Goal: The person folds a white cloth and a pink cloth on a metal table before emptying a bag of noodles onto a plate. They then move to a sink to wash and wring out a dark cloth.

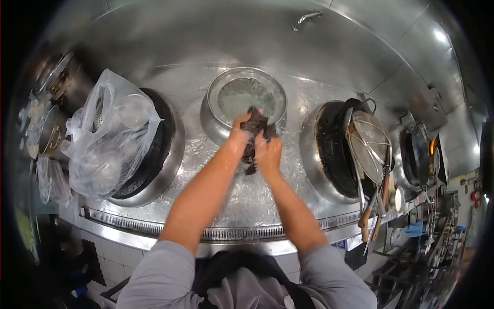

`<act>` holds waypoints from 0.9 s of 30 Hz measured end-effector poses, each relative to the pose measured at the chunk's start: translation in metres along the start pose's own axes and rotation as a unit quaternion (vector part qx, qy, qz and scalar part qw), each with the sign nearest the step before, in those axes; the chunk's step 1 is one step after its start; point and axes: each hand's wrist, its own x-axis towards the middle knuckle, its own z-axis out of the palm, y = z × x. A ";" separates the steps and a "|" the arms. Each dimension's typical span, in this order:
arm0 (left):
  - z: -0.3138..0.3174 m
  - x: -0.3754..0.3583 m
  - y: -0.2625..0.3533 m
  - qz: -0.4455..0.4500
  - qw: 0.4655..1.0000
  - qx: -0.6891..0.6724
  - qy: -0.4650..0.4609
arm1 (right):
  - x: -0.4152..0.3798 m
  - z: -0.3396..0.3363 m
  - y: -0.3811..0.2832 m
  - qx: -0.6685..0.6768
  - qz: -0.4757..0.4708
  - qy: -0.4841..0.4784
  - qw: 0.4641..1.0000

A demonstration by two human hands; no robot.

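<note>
A dark, wet rag [252, 149] is bunched between my two hands, close to the near rim of a round metal pot. My left hand [240, 133] grips its left side with the fingers wrapped around it. Closed on the right side of the rag, my right hand [269, 153] sits slightly nearer to me. The metal pot [210, 116] holds cloudy water with a rippled surface. Under my hands, the steel stove top [231, 201] is wet and shows running water.
Clear plastic bags [116, 139] cover much of the left wok [165, 149]. On the right, strainers [369, 136] and wooden-handled tools lean over another black wok [329, 149]. A slotted drain [236, 235] runs along the front edge. A faucet [307, 19] is on the back wall.
</note>
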 end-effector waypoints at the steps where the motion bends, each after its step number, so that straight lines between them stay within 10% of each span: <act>1: 0.006 0.009 0.017 0.029 0.999 -0.035 -0.020 | 0.024 -0.005 0.013 -0.148 0.034 -0.109 0.982; 3: 0.033 0.006 0.075 0.049 0.994 0.088 0.043 | 0.087 -0.009 0.044 -0.166 0.160 -0.064 0.971; 6: 0.007 0.042 0.117 0.149 0.935 0.312 0.082 | 0.137 -0.006 0.062 -0.302 0.076 0.001 0.950; 9: -0.021 0.080 0.097 0.069 0.701 0.708 0.043 | 0.138 0.034 0.073 -0.228 -0.194 -0.244 0.922; 10: -0.019 0.072 0.087 0.016 0.562 0.826 0.046 | 0.121 0.057 0.079 -0.281 -0.133 -0.317 0.896; 14: -0.073 0.085 0.038 0.076 0.371 0.924 0.057 | 0.096 0.121 0.146 -0.350 -0.041 -0.402 0.845; 18: -0.063 0.088 0.048 0.005 0.391 0.920 -0.026 | 0.106 0.142 0.177 -0.406 0.092 -0.559 0.717; 20: -0.055 0.083 0.058 -0.049 0.486 0.872 -0.034 | 0.102 0.127 0.155 -0.409 0.119 -0.555 0.715; 22: -0.072 0.085 0.054 0.068 0.552 0.830 0.025 | 0.125 0.111 0.118 -0.317 0.146 -0.595 0.724; 25: -0.076 0.091 0.059 0.102 0.925 0.361 0.055 | 0.189 0.043 0.025 -0.048 0.195 -0.504 0.840; 27: -0.070 0.080 0.054 0.072 0.985 0.143 0.061 | 0.216 0.001 -0.029 0.029 0.136 -0.391 0.910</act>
